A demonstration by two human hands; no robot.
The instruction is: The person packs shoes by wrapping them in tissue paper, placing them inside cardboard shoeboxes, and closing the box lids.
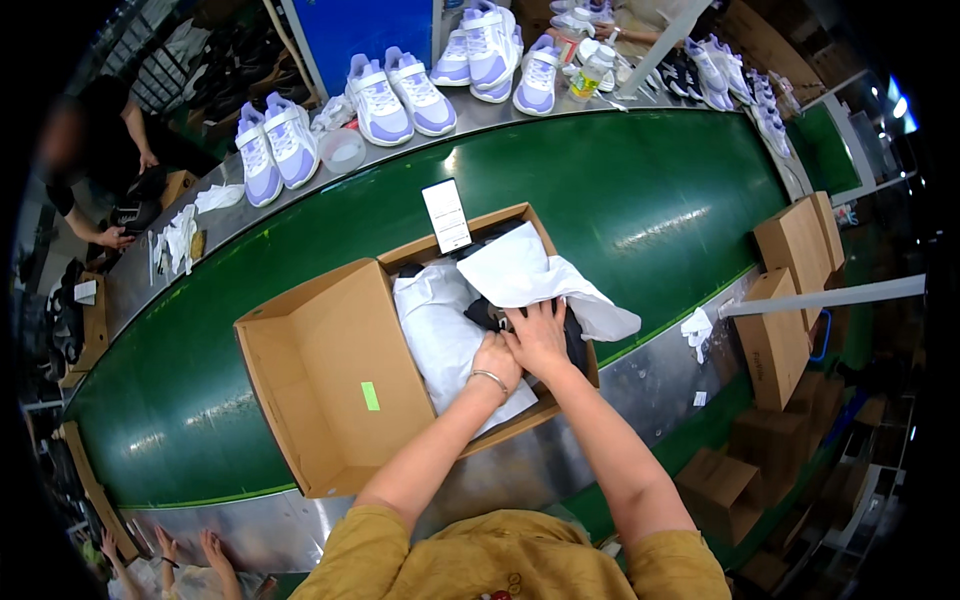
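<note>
An open brown cardboard shoebox (330, 380) stands in front of me, its lid folded out to the left with a green sticker (370, 396) inside. Black shoes (484, 313) lie in it, partly covered by white tissue paper (432, 325). A raised sheet of that paper (510, 265) hangs over the box's right side. My right hand (540, 340) rests on a black shoe with its fingers stretched apart, by the paper's edge. Touching it, my left hand (497, 362) is closed over the paper and shoe; its fingertips are hidden. Beyond them a white card tag (446, 215) overlaps the box's far edge.
The box sits on a green conveyor belt (200, 370) with metal borders. White and lavender sneakers (380, 100) line the far ledge, with a bottle (592, 72) among them. Cardboard boxes (775, 340) are stacked at right. Other people's hands show at far left (115, 236) and lower left.
</note>
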